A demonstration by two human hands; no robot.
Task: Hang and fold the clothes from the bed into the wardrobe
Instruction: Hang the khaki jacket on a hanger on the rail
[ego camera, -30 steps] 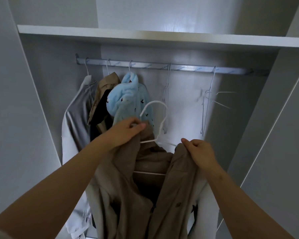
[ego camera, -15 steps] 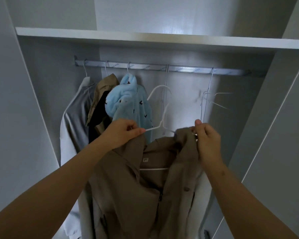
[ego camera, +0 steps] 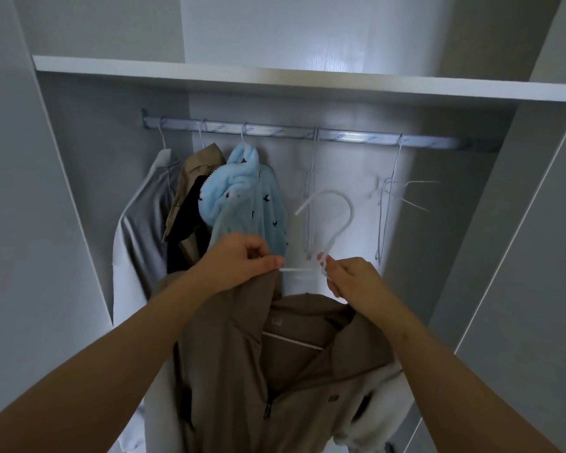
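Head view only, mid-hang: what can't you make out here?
All in the head view:
- Hem of the jacket: cut off by the bottom edge.
- Right shoulder of the hanger: hidden by the jacket and the right hand.
- Most of the black garment: covered by the blue fleece and tan coat.
- Print on the rail: too small to read.

Brown jacket (ego camera: 229, 371), collar open, hangs below the left hand (ego camera: 239, 259) and right hand (ego camera: 353, 279) on a white hanger (ego camera: 352, 212), hook curving up between them.
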